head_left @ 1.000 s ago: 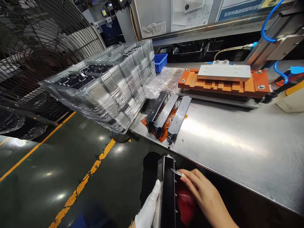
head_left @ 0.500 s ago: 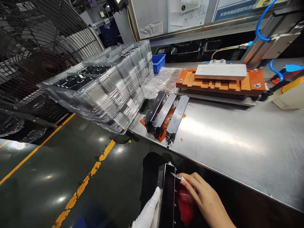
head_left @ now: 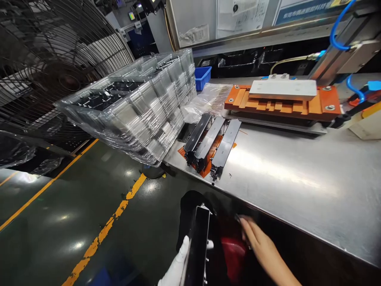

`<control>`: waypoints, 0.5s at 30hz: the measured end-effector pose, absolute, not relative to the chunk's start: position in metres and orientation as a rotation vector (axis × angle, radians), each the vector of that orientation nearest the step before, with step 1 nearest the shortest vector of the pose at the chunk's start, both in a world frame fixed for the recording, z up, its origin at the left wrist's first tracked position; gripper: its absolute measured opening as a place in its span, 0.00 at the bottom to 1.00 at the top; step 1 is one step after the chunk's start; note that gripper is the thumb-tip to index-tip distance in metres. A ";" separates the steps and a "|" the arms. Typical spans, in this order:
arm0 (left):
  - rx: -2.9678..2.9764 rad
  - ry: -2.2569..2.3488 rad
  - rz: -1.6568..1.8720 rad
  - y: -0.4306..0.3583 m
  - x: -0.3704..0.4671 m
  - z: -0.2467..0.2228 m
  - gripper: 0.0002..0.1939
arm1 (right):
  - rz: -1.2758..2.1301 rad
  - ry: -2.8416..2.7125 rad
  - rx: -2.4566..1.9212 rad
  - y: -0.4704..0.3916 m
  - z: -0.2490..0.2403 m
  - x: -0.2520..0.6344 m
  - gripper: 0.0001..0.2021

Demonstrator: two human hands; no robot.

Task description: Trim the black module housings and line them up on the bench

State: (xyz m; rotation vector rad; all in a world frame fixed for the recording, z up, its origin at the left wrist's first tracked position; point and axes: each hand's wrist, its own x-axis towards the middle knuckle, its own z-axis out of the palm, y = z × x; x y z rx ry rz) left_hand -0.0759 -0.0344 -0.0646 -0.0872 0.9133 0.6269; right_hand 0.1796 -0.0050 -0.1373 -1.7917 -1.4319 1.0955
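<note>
Factory workstation: brushed steel bench [head_left: 297,174] at right, dark green floor with a yellow line [head_left: 98,238] at left, large wire-guarded fan [head_left: 44,67] at far left.

Item 1. Long black glossy plastic housing [head_left: 198,246], held off the bench at the near edge, tilted on end. White-gloved left hand [head_left: 175,268] wraps around its lower part, fingers closed on it.

Item 2. Bare right hand [head_left: 258,248], just right of the housing and apart from it, blurred; something small and dark shows at its fingertips, but whether it is pinched cannot be told. Red rounded object [head_left: 235,254] lies beneath.

Item 3. Three matching black housings [head_left: 212,145] side by side on an orange mat, far of the hands.

Item 4. Stack of clear plastic blister trays [head_left: 139,107], overhanging the bench's left end.

Item 5. Orange press fixture with pale plate [head_left: 282,99], far right.

Risk, as judged: housing is gripped one-handed over open floor; a slipping glove could drop it. Overhanging trays could tip if knocked.
</note>
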 end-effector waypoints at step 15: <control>-0.013 0.997 0.648 -0.007 -0.063 -0.070 0.26 | 1.413 -1.910 -1.357 -0.011 -0.057 0.143 0.16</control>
